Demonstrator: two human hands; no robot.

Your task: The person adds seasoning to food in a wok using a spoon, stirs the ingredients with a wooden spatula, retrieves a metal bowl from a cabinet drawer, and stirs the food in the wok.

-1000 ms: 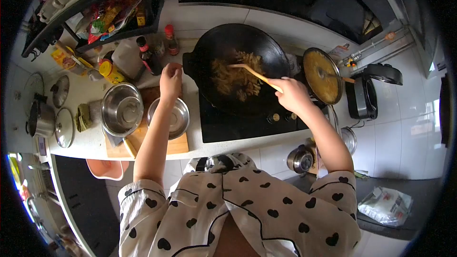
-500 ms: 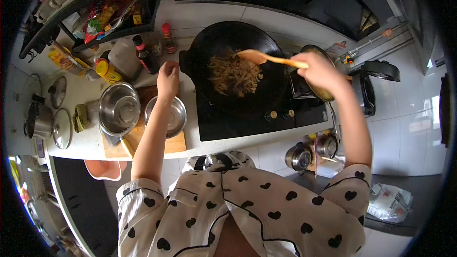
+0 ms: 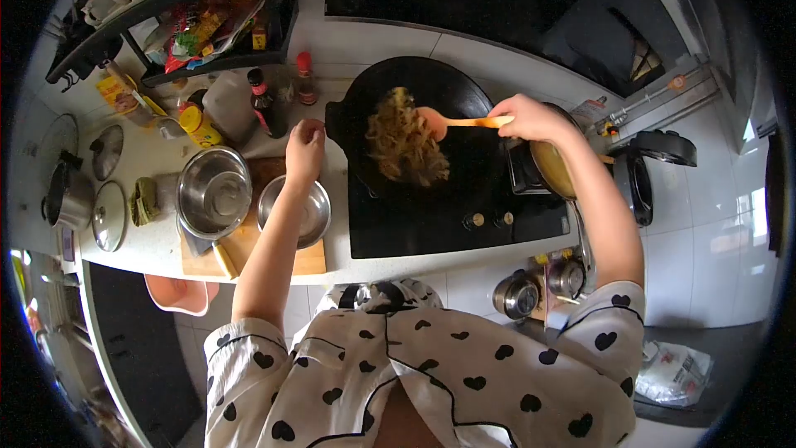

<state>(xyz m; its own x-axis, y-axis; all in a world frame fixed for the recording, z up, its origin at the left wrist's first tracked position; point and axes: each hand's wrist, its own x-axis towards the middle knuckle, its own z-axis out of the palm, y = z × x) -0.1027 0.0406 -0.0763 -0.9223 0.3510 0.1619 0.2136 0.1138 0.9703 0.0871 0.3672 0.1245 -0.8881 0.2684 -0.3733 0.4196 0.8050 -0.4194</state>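
Observation:
My right hand (image 3: pixel 531 119) grips the light end of a wooden spatula (image 3: pixel 473 123). The spatula's orange-brown blade presses against brown shredded food (image 3: pixel 405 143) inside a large black wok (image 3: pixel 464 87). My left hand (image 3: pixel 306 149) is closed, fingers curled together, just left of the wok's side handle (image 3: pixel 335 123); nothing shows in it. Below that forearm lies a steel bowl (image 3: pixel 313 214), partly covered by it. Left of this bowl, a larger steel bowl (image 3: pixel 213 191) rests on a wooden cutting board (image 3: pixel 286 260), beside a knife with a pale handle (image 3: pixel 224 260).
Behind my left hand stand a dark sauce bottle (image 3: pixel 264 108), a red-capped jar (image 3: pixel 307 83) and a yellow container (image 3: pixel 199 124). A second pan (image 3: pixel 557 168) sits right of the wok on the black cooktop (image 3: pixel 398 236). Pots (image 3: pixel 516 294) stand lower right.
The spatula has moved lower in the wok and pushed the food leftward into a taller heap. My left hand stays curled by the wok handle. The view has shifted slightly.

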